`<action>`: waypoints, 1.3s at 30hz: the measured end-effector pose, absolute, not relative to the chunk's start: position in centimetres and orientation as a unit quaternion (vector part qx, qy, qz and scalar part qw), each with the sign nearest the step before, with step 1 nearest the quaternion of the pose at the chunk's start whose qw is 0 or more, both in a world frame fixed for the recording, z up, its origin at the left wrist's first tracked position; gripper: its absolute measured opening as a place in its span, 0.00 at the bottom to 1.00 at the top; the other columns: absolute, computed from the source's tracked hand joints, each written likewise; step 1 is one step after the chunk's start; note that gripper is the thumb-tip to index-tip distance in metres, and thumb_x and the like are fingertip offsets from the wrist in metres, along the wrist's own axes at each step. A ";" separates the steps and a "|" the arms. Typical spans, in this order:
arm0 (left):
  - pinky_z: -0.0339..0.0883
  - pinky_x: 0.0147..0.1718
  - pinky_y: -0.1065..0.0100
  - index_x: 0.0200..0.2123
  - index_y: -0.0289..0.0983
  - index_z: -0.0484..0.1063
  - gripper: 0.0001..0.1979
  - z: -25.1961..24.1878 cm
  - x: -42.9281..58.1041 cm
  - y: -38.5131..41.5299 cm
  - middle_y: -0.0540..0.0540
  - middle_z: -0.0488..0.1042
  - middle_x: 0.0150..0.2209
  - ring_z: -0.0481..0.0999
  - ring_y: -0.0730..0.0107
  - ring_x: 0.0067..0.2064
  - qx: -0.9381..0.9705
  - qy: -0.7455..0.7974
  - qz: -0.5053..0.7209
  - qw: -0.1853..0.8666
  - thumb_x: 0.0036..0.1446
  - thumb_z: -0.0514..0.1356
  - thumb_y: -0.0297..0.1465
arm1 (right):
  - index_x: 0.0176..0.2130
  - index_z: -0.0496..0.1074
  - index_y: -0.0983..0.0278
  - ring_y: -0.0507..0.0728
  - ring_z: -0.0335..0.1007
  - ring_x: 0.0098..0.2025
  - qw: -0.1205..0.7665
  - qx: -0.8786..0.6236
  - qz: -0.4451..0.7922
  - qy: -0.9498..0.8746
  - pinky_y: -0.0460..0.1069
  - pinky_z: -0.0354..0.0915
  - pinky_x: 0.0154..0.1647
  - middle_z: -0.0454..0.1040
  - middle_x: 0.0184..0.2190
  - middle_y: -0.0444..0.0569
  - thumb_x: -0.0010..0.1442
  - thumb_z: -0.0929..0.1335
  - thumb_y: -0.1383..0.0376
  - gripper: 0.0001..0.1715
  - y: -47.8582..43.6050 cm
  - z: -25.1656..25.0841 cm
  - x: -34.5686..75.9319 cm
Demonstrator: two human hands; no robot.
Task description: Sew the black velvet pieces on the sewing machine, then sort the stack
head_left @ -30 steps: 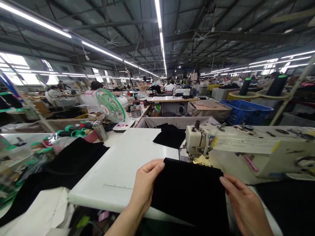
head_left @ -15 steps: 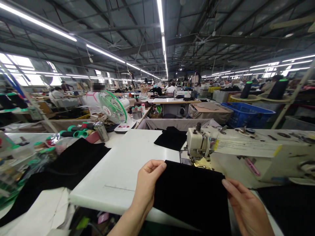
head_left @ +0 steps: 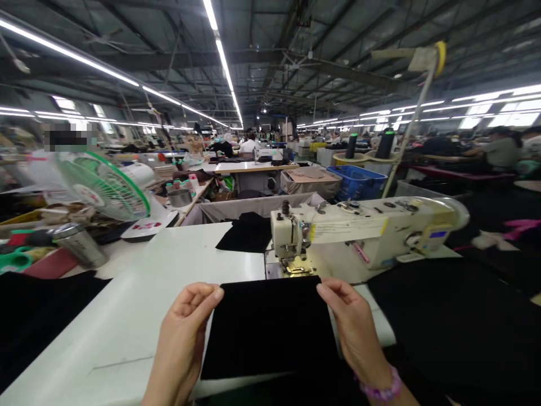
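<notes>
hands (head_left: 180, 324) pinch black cloth (head_left: 268, 332) by its far corners near a sewing machine (head_left: 284, 232) whose label (head_left: 349, 228) is illegible.

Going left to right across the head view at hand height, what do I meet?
Far-left cloth, left hand, held cloth, right hand, far-right cloth.

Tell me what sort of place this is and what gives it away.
Probably a garment factory's sewing floor: a long cream-coloured sewing machine, tall dark thread cones with green tops behind it, and a flat black fabric panel in front of it.
</notes>
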State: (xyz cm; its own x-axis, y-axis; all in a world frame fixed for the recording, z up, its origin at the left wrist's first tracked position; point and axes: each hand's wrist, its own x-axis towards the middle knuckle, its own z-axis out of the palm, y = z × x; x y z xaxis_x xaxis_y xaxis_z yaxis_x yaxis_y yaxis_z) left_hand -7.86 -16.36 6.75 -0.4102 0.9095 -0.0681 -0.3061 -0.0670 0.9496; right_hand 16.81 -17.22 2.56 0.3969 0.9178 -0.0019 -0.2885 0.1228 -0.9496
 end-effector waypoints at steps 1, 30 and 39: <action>0.68 0.30 0.78 0.25 0.37 0.73 0.21 6.8 -7.9 -16.3 0.52 0.76 0.28 0.73 0.74 0.32 0.289 0.513 0.666 0.458 0.26 0.77 0.32 | 0.29 0.78 0.64 0.55 0.71 0.35 0.679 -0.486 0.445 -0.324 0.48 0.67 0.40 0.77 0.28 0.45 0.41 0.79 0.53 0.21 -17.2 2.6 16.7; 0.57 0.28 0.70 0.21 0.39 0.62 0.11 1.9 -2.8 -2.5 0.56 0.65 0.21 0.65 0.73 0.26 0.766 0.498 0.219 0.343 0.39 0.64 0.26 | 0.36 0.76 0.62 0.57 0.77 0.33 0.458 -0.512 0.412 -0.599 0.47 0.71 0.35 0.79 0.30 0.47 0.60 0.68 0.64 0.06 -23.8 -6.7 14.4; 0.57 0.27 0.72 0.21 0.38 0.64 0.05 -0.5 -2.0 -1.0 0.55 0.67 0.21 0.65 0.74 0.25 0.772 0.479 0.223 0.354 0.40 0.59 0.25 | 0.42 0.70 0.62 0.55 0.75 0.32 0.438 -0.401 0.080 -0.801 0.48 0.72 0.34 0.77 0.32 0.48 0.61 0.62 0.77 0.14 -22.7 -5.4 17.1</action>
State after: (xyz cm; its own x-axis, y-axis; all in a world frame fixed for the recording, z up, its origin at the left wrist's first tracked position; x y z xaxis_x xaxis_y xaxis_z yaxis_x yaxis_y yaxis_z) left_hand -1.99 -1.00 -0.52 0.4421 0.8970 0.0045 0.5809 -0.2901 0.7605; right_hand 17.10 -22.69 -5.35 -0.2956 0.7116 0.6374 0.5719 0.6662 -0.4786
